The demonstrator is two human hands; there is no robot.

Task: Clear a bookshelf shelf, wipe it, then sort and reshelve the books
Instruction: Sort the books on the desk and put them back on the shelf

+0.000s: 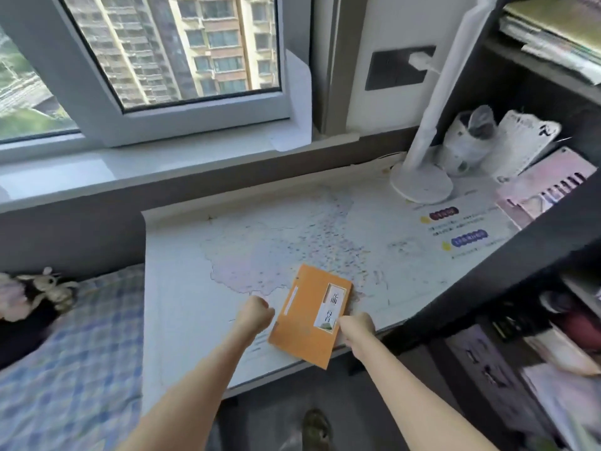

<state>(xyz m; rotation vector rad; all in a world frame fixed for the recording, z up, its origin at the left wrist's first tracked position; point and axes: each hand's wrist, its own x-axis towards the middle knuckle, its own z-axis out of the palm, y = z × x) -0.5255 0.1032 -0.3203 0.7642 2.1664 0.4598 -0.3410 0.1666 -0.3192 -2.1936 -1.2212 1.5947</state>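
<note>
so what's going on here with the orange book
A person grips an orange book by its two side edges, left hand and right hand, low over the front edge of the map that covers the desk. The dark bookshelf stands to the right.

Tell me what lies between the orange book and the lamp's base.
Only the printed map sheet; nothing stands on it between the orange book and the lamp base, by the head view.

The book is orange, the bedsheet blue-checked, the lamp white.
</note>
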